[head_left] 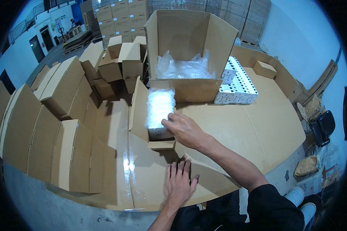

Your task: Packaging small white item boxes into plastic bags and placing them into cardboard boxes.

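A small open cardboard box (139, 111) stands on the cardboard-covered table in front of me, its left flap raised. Inside it lies a bundle in clear bubble wrap (160, 106), shining white under the light. My right hand (184, 130) reaches over the box's right side, fingers curled and pinched at the right edge of the wrap; the fingertips are partly hidden. My left hand (179, 181) rests flat on the table nearer to me, fingers stretched out and holding nothing.
Behind the small box stands a large open carton (185, 90) with clear plastic lining (185, 65). Stacked white patterned boxes (239, 86) sit to its right. Several brown cartons (46, 123) crowd the left side. A lone brown box (265, 69) lies at the far right, near a black chair (323, 127).
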The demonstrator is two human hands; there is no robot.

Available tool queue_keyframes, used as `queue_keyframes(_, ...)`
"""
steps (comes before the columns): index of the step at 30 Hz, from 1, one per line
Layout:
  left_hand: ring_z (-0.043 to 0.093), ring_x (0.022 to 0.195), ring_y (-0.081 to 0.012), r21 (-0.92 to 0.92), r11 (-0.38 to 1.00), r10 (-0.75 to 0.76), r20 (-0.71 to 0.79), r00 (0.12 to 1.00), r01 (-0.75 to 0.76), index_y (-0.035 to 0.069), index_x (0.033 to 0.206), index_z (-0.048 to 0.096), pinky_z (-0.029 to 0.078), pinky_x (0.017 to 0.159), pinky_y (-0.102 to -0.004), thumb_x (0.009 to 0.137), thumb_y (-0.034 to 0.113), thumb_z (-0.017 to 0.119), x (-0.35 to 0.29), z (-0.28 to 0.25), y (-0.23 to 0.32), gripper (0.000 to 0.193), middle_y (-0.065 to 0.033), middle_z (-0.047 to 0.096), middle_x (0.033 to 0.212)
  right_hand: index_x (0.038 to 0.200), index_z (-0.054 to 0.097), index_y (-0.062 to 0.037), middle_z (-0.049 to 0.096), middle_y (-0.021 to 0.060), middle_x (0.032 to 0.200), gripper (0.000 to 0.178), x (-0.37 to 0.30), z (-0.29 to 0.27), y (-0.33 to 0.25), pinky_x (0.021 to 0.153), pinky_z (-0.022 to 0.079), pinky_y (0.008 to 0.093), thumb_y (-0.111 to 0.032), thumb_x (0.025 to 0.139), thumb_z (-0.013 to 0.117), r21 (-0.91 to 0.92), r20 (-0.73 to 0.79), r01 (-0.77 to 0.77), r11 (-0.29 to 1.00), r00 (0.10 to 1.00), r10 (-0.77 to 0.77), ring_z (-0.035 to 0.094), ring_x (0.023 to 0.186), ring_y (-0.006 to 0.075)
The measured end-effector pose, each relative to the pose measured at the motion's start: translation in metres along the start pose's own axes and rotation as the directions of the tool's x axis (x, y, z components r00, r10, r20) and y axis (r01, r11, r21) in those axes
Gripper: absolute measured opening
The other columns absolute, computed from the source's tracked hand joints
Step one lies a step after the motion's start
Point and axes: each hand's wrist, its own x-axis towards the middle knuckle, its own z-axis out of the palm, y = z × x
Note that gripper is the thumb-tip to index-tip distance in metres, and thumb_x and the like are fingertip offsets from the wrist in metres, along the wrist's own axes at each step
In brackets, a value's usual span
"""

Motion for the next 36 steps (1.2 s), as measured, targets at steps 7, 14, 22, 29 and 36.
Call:
queue_keyframes(7,0.041,0.132,-0.0402,-0.032,0.999,-0.019,0.078,0.997,0.021,0.001,0.141,0.048,0.027,0.116,-0.0525,0.088,0.035,0.068,0.004,-0.002,0.002,0.066,-0.0183,0.048,0.143,0.103,0.061,-0.0007,0.058,0.0166,0.104,0.025,-0.001,0.000,-0.002,0.081,0.056,0.0421,0.000,0.078,0.064,-0.007,0.001,-0.049,0.999,0.999,0.049,0.059,0.102,0.0326)
queue_keyframes(14,0.041,0.131,-0.0443,0.025,1.000,-0.014,0.121,0.992,0.012,0.002,0.143,0.046,0.025,0.116,-0.0547,0.087,0.036,0.069,0.009,0.002,0.005,0.069,-0.0195,0.047,0.144,0.110,0.062,-0.0029,0.057,0.0200,0.115,0.031,-0.007,0.010,0.013,0.094,0.050,0.0441,-0.014,0.083,0.072,0.060,-0.025,-0.013,0.998,1.000,0.014,0.057,0.110,0.0377)
queue_keyframes(22,0.028,0.144,-0.0409,0.111,0.994,-0.002,0.161,0.987,-0.016,0.003,0.147,0.042,0.019,0.119,-0.0542,0.089,0.034,0.066,0.029,0.014,0.011,0.070,-0.0158,0.042,0.152,0.136,0.052,-0.0091,0.050,0.0184,0.135,0.050,-0.100,-0.049,0.072,0.106,0.044,0.0446,-0.019,0.090,0.070,0.320,-0.102,-0.232,0.919,0.956,0.277,0.051,0.125,0.0371)
queue_keyframes(29,0.022,0.148,-0.0395,0.116,0.992,0.016,0.217,0.976,-0.043,0.005,0.150,0.039,0.015,0.122,-0.0536,0.092,0.027,0.063,0.090,0.050,0.030,0.067,-0.0144,0.036,0.156,0.130,0.054,-0.0079,0.054,0.0192,0.127,0.047,-0.193,-0.069,0.166,0.102,0.047,0.0450,-0.013,0.086,0.070,0.260,-0.227,-0.483,0.836,0.811,0.539,0.054,0.119,0.0384)
queue_keyframes(36,0.026,0.147,-0.0394,0.087,0.991,0.083,0.170,0.982,-0.099,0.007,0.146,0.043,0.018,0.121,-0.0537,0.094,0.026,0.059,0.171,0.083,0.052,0.057,-0.0140,0.037,0.155,0.132,0.054,-0.0098,0.047,0.0186,0.137,0.053,-0.238,-0.085,0.238,0.105,0.046,0.0451,-0.006,0.083,0.071,0.214,-0.439,-0.681,0.700,0.574,0.692,0.054,0.120,0.0371)
